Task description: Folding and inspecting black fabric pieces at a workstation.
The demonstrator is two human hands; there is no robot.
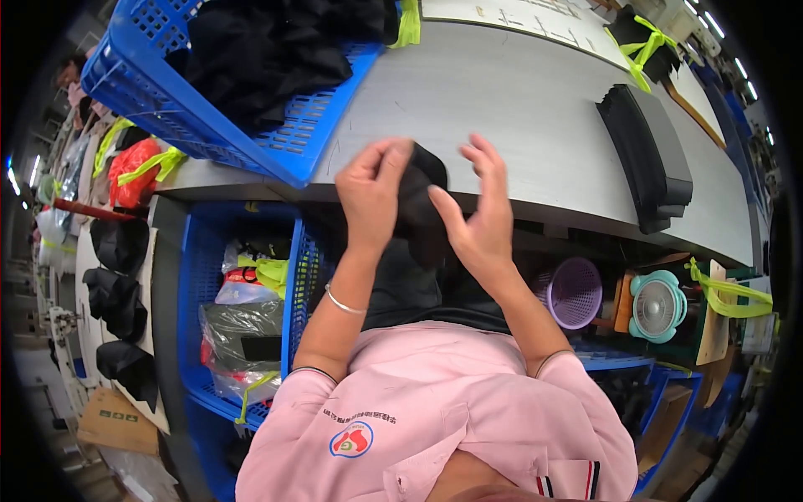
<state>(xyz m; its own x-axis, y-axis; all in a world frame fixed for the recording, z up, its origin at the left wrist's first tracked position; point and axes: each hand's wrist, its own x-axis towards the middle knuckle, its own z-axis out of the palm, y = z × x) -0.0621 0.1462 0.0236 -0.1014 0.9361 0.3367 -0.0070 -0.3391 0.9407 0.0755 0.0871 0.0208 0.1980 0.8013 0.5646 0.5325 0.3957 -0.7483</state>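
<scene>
My left hand (372, 188) pinches the edge of a black fabric piece (422, 188) over the front edge of the grey table. The cloth hangs down from my fingers toward my lap, and its lower end merges with the dark trousers. To its right, my right hand (481, 209) is raised with thumb and fingers spread, holding nothing; its thumb is near the cloth's edge. At the upper left, a blue basket (226, 138) on the table holds a heap of black cloth (268, 58). A neat stack of black pieces (648, 155) lies at the right.
Under the table at left stands a blue crate (196, 335) with plastic-wrapped bundles. A purple basket (574, 293) and a small turquoise fan (658, 305) are below the table at right. A white board (535, 25) lies along the table's far side.
</scene>
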